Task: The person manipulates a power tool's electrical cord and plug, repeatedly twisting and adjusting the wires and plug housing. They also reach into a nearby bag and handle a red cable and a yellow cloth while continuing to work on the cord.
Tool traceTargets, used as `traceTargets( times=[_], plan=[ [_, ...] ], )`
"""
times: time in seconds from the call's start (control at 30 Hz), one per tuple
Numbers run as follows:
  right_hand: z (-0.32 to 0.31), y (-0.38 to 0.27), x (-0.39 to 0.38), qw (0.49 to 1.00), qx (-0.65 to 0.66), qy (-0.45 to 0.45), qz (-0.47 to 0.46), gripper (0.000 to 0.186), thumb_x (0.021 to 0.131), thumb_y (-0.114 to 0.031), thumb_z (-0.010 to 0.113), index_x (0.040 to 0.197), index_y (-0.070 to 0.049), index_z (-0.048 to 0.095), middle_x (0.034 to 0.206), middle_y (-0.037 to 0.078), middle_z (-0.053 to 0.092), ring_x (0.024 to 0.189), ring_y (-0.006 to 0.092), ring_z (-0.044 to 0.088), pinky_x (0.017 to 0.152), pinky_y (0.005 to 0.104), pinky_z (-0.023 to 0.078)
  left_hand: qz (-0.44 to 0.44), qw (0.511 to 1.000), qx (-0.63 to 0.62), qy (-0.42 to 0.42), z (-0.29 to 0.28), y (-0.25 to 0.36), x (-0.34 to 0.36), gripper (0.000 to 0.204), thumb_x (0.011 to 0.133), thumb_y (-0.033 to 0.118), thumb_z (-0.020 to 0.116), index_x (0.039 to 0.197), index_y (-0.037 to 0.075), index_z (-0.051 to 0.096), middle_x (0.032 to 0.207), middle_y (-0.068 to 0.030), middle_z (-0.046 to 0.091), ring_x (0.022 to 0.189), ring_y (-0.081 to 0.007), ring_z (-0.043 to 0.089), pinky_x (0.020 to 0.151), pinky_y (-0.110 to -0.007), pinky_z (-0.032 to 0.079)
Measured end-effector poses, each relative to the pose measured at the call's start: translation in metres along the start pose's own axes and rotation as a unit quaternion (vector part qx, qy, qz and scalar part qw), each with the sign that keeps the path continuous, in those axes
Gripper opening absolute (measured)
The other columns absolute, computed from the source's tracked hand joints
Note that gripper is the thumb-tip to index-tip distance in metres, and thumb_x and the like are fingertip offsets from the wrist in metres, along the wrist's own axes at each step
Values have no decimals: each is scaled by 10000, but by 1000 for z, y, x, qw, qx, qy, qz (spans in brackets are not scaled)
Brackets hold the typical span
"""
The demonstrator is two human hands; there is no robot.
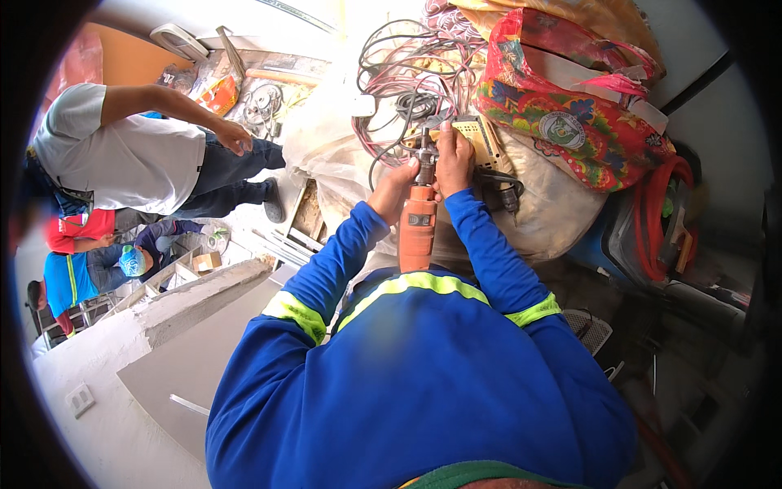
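Note:
An orange power tool [418, 228] with a metal nose and spindle [424, 151] lies lengthwise against my body, its tip pointing away from me. My left hand [393, 189] is closed on the tool's metal nose from the left. My right hand [454, 159] is closed around the same end from the right, thumb along the spindle near the tip. Just beyond my hands are a yellow perforated case or device [481, 138] and tangled red and black cables [407, 61]. A dark tool with a bit [507, 196] lies right of my right hand on pale cloth-covered bundles [554, 220].
A person in a white shirt [130, 155] stands at the left, with other workers [98, 277] beyond. A ladder [179, 281] and white ledge [163, 318] are at lower left. Floral bags [570, 147] sit upper right; red hoses [656, 196] and a white basket [582, 330] are at right.

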State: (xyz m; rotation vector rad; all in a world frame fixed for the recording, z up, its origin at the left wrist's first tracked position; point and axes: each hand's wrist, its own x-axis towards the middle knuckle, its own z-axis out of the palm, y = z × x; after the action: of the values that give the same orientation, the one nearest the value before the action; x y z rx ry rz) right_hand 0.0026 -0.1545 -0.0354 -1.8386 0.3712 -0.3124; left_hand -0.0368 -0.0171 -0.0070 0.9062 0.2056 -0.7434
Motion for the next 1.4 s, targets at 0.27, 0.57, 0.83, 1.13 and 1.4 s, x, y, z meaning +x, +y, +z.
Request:
traceTargets(
  times=[0.27,0.57,0.83,1.13,1.4],
  plan=[
    [18,18,-1,995,7,10,-101,438,999,-393,527,766,-22,551,626,75,493,581,211,478,570,367,392,30,997,35,-68,-13,6,-15,571,917,575,568,1154,56,564,943,-73,635,835,-229,665,777,-347,534],
    [-10,-8,10,885,356,-191,231,515,974,-551,507,654,-150,463,634,-63,379,571,60,310,518,256,239,126,963,229,65,-19,-16,5,450,987,403,556,1255,41,561,1092,-70,631,931,-143,586,815,-300,486],
    [10,25,3,988,2,-97,118,557,1007,-532,329,1217,-80,580,1130,168,611,1052,317,573,919,424,429,12,982,170,87,-10,-9,4,478,964,534,524,1094,74,541,819,-121,612,722,-228,628,611,-317,507],
    [29,12,7,968,-191,-165,4,572,994,-529,353,1073,-74,690,969,189,692,945,376,648,864,470,483,-36,990,100,97,-29,-1,-5,522,1000,535,434,1209,73,556,947,-137,657,790,-248,658,700,-340,540],
    [-25,16,12,918,164,-355,60,254,951,-276,595,1036,-38,616,793,27,641,732,116,632,651,290,511,113,984,129,53,-21,-7,-7,363,1004,292,528,1282,65,474,1090,-111,618,869,-251,674,724,-362,560]
  ],
)
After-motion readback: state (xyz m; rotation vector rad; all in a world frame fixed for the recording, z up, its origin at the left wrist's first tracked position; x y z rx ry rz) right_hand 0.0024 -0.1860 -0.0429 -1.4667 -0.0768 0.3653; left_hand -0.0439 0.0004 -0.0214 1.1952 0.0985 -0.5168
